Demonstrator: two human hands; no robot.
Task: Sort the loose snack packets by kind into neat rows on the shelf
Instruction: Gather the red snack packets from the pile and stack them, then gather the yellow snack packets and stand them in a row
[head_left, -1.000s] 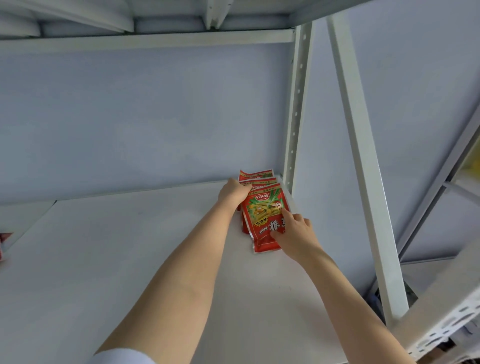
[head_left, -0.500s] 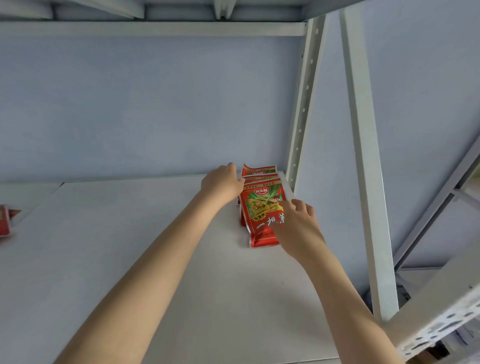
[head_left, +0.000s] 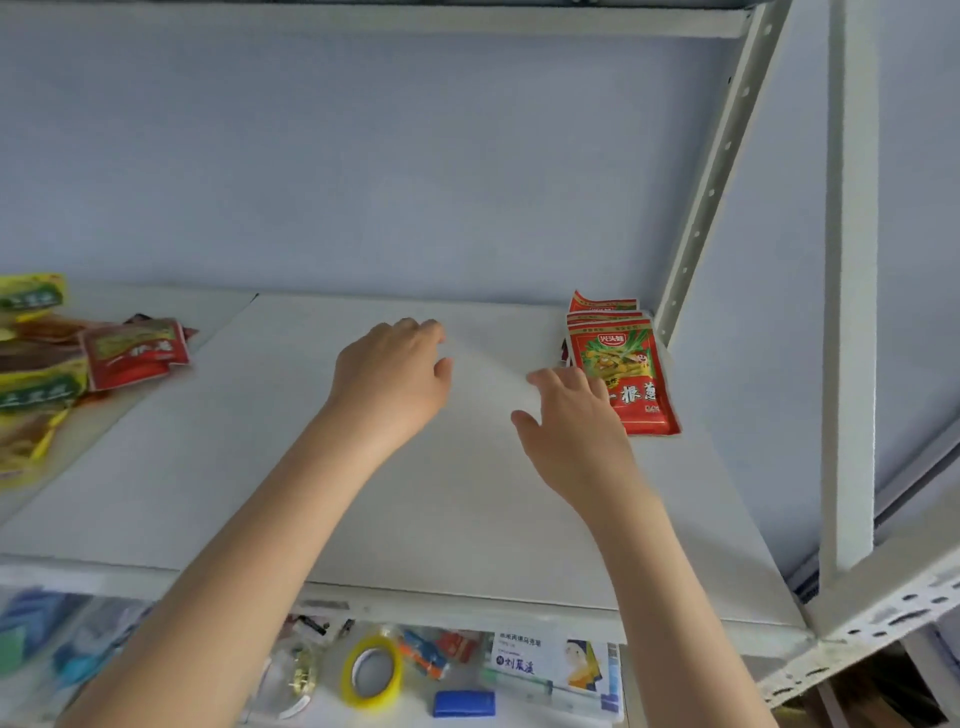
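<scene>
Lying at the left edge of the shelf (head_left: 467, 519): loose packets (head_left: 36, 387), yellow-green ones heaped together, with a red packet (head_left: 136, 353) on the heap's right side, face up and tilted
Left hand (head_left: 392, 379): over the middle of the shelf, palm down, fingers loosely curled, holding nothing
Right hand (head_left: 571, 431): just to the right of the other hand and apart from it, fingers spread and relaxed, holding nothing; its fingertips overlap the left side of the stack's front packet, and whether they touch it cannot be told
Red stack (head_left: 618, 364): back right corner of the shelf, several like packets overlapping front to back, just beside the upright post (head_left: 711, 171)
Below the front edge: a yellow tape roll (head_left: 371, 673) with a blue block (head_left: 464, 702) to its right
</scene>
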